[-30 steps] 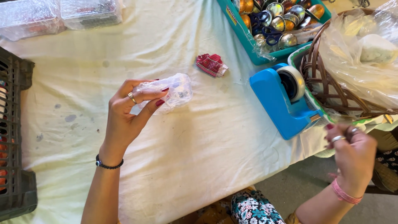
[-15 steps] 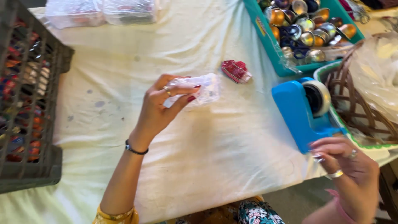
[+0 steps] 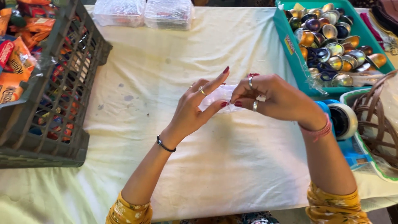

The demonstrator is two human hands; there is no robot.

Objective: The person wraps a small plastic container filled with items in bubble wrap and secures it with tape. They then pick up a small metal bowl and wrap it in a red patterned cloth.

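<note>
while both hands meet over the counter, the work sits between them:
left hand (image 3: 195, 108): fingers closed lightly on the left end of a small clear plastic packet (image 3: 219, 96), index finger stretched out along its top edge, thumb under it.
right hand (image 3: 277, 98): fingertips pinched together on the packet's right end; what sits under the fingertips is hidden.
packet: held just above the counter (image 3: 166, 70), between the two hands, touching both; a red item (image 3: 252, 75) peeks out just beyond the right hand's knuckles.
grip advice: i judge the thin film needs a steady pinch from the left hand while the right hand does the fine work, so the film does not slip or crumple.
tension: keeping the film taut between the hands probably helps; slack would let it fold on itself.
tape dispenser (image 3: 346, 124): blue, with a white roll, just right of the right wrist, near enough to reach without letting go on the left.
teal tray (image 3: 290, 39): beyond the right hand, full of shiny capsules (image 3: 331, 41).
dark crate (image 3: 62, 103): well left of the left hand, holding snack packets (image 3: 16, 62).
wicker basket (image 3: 379, 120): far right of the right hand; an elbow swing could catch it.
</note>
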